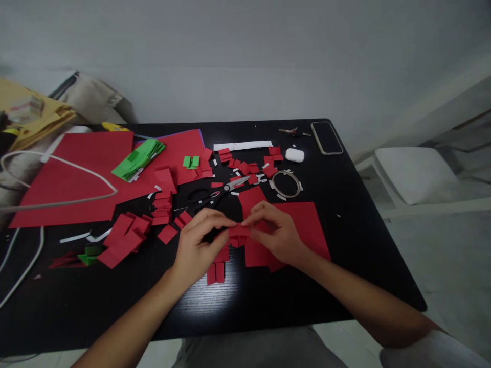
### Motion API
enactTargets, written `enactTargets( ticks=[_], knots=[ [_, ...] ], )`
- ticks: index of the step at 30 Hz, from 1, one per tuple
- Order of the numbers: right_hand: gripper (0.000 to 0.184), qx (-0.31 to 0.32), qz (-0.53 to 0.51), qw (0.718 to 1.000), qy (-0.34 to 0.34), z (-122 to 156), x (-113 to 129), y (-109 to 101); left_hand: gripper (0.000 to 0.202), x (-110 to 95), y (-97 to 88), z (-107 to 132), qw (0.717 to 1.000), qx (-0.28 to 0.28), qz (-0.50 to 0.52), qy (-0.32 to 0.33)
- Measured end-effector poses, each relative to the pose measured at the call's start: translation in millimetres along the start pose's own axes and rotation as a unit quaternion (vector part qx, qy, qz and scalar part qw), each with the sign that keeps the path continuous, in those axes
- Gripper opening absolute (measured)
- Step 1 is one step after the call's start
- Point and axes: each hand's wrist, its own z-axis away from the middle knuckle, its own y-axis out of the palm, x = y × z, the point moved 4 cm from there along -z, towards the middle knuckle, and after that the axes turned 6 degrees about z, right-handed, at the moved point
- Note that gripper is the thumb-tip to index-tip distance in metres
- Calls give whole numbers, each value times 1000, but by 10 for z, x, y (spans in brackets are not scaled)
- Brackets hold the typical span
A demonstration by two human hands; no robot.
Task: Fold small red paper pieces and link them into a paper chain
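Note:
Between both hands is a small folded piece of red paper point(238, 231), held over the middle of the black table. My left hand point(201, 243) pinches its left end with thumb and forefinger. The right end is gripped the same way by my right hand point(278, 232). Beneath and beside the hands lie red paper sheets point(303, 225). Folded red paper pieces point(215, 272) rest just below my left hand. Scissors point(232, 186) with dark handles lie beyond the hands, among red scraps and white bits. A roll of tape point(286, 184) sits past my right hand.
Large red sheets point(84, 179) cover the left side, with a green paper bundle point(138, 159) on them. A white cable point(76, 168) loops at far left. A phone point(326, 137), a white earbud case point(294, 155) and a white strip point(242, 145) lie towards the back edge.

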Motion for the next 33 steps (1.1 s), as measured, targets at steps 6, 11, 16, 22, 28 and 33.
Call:
enactTargets(
  ticks=[6, 11, 16, 22, 28, 33],
  knots=[
    [17, 42, -23, 999, -3, 42, 79, 15, 24, -133, -20, 25, 996, -15, -32, 86],
    [20, 47, -50, 998, -5, 45, 52, 31, 24, -113, 3, 38, 998, -3, -19, 61],
    [16, 18, -16, 999, -42, 16, 33, 2, 19, -126, 18, 9, 998, 6, 7, 57],
    [10, 1, 18, 999, -43, 18, 57, 19, 6, -73, 22, 21, 1000, -17, 8, 7],
    [14, -25, 8, 998, 56, 56, -26, 39, 4, -5, 32, 79, 998, -45, 1, -35],
    [20, -44, -2, 997, 68, 64, -59, 45, 8, 34, 41, 96, 996, -72, 10, -57]
  ],
)
